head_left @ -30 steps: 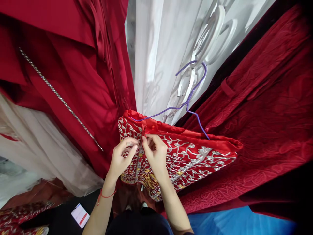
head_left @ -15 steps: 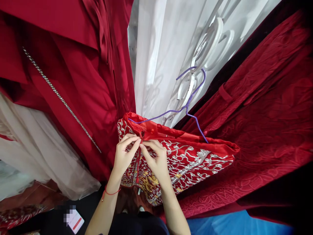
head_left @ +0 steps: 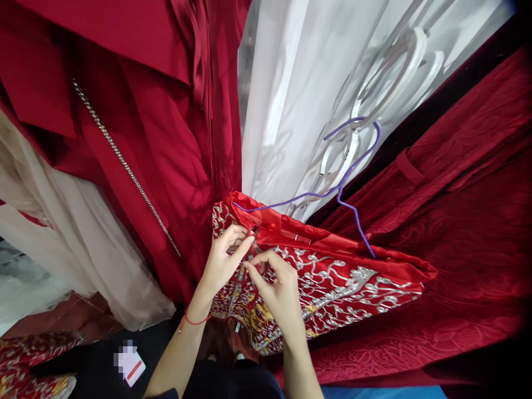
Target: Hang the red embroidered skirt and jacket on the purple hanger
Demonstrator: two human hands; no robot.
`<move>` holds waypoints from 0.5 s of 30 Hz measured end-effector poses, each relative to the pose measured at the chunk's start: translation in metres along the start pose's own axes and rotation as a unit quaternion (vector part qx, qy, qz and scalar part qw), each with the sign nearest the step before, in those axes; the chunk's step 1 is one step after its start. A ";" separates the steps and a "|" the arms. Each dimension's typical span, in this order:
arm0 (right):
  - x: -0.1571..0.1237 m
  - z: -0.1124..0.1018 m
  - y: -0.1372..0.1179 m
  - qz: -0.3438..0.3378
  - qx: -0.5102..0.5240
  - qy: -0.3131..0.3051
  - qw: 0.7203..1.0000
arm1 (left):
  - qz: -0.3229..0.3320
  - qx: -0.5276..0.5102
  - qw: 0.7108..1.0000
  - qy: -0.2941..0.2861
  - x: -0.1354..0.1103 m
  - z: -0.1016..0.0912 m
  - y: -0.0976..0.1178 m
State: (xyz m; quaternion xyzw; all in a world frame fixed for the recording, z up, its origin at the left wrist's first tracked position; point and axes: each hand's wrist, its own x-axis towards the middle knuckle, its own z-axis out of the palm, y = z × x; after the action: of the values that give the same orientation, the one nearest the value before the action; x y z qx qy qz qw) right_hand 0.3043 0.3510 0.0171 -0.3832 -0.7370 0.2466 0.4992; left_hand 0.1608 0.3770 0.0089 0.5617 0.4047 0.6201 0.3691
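- My left hand (head_left: 222, 260) pinches the red satin top edge of the embroidered red garment (head_left: 332, 271), fingertips closed on a small red fastening at the seam (too small to tell whether it is a knot, loop or tie).
- My right hand (head_left: 280, 288) sits just beside it, at about 4 o'clock from the left, forefinger and thumb nipped together at the same spot; what lies between them I cannot tell.
- The garment hangs on a purple wire hanger (head_left: 344, 188), hooked among white hangers (head_left: 390, 83), between the plain red gown (head_left: 166, 138) at 10 o'clock and the dark red velvet (head_left: 457, 221) at 3 o'clock.
- I judge it soft and limp, with slippery satin lining, though the silver and gold embroidery should add weight and some stiffness; those threads could snag, so the plain hem is the better hold.
- Its long axis runs from my hands toward 4 o'clock, top edge facing up toward the hanger.
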 end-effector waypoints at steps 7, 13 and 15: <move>-0.004 -0.033 -0.033 -0.051 0.092 -0.097 0.990 | -0.059 -0.158 0.985 -0.045 0.005 0.007 -0.015; 0.054 -0.053 -0.065 -0.176 0.094 -0.084 0.976 | -0.058 -0.218 0.972 -0.058 0.004 0.006 -0.019; 0.080 -0.048 -0.064 -0.181 0.034 -0.040 0.982 | -0.065 -0.228 0.967 -0.091 0.001 0.003 -0.018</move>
State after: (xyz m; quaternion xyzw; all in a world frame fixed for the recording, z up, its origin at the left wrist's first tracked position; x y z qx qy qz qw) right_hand 0.3119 0.3774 0.1268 -0.2165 -0.8045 0.1924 0.5185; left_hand 0.1636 0.3852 -0.0069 0.4892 0.2533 0.6167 0.5623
